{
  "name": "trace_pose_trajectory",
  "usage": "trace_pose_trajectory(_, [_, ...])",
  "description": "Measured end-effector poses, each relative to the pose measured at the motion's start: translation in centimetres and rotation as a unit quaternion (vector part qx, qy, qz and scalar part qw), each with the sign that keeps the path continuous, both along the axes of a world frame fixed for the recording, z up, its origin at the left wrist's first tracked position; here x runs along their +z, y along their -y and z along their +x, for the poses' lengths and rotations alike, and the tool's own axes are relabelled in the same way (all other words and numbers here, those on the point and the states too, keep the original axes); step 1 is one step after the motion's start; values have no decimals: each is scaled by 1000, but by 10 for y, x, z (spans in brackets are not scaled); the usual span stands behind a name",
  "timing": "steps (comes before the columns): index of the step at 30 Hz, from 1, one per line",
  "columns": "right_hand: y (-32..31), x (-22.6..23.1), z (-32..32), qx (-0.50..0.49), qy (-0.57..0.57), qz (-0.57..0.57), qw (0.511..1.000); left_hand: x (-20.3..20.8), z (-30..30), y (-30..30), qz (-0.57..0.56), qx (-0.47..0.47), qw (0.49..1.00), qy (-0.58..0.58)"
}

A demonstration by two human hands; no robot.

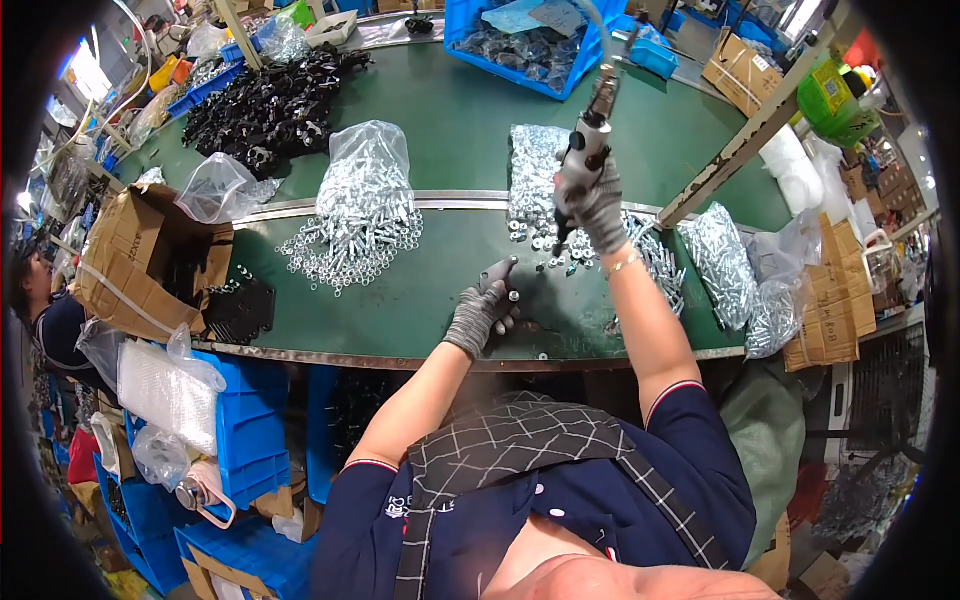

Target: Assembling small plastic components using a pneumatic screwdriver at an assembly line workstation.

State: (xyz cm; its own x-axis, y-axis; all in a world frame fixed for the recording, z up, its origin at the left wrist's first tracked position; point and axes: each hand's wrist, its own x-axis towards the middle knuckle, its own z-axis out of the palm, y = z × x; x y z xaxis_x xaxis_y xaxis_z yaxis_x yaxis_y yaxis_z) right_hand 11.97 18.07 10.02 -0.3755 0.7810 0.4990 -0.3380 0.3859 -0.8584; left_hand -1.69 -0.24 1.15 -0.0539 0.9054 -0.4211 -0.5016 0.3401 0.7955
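My right hand (602,212), in a grey knit glove, is wrapped round a pneumatic screwdriver (584,150) with a hose at its top. The tool is held upright above the bench, its bit pointing down. Lower and to the left, my gloved left hand (482,316) is closed near the bench's front edge. Small silvery metal parts (514,296) show at its fingertips; their exact kind is hard to make out. Loose silvery fasteners (545,240) lie under the screwdriver, in front of a clear bag of metal parts (535,170).
An open bag of metal sleeves and rings (365,210) spills onto the green bench (450,240). Black parts (265,115) are heaped at the far left. A cardboard box (150,255) stands left, a blue bin (525,45) at the back, and bagged bolts (720,265) right, beside a slanted post (740,150).
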Motion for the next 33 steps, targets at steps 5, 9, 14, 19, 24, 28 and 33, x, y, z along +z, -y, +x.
trace_pose_trajectory(5, [96,31,-17,65,-86,-53,993,1,1,6,-10,14,1000,9])
trace_pose_trajectory(9, [116,32,-16,41,-36,-9,998,7,6,2,-32,17,999,-5])
trace_pose_trajectory(14, [111,17,-13,42,-9,-12,999,-5,7,2,-26,25,999,10])
trace_pose_trajectory(19, [112,10,-20,34,2,-8,999,-13,4,-3,-15,24,999,29])
trace_pose_trajectory(24, [108,4,-22,97,-38,-9,995,-48,13,-6,182,47,958,-215])
trace_pose_trajectory(28, [102,13,-7,394,-287,-290,823,-19,-2,17,107,36,980,-165])
trace_pose_trajectory(33, [127,25,-6,22,-122,-61,990,27,-60,76,84,-122,985,-86])
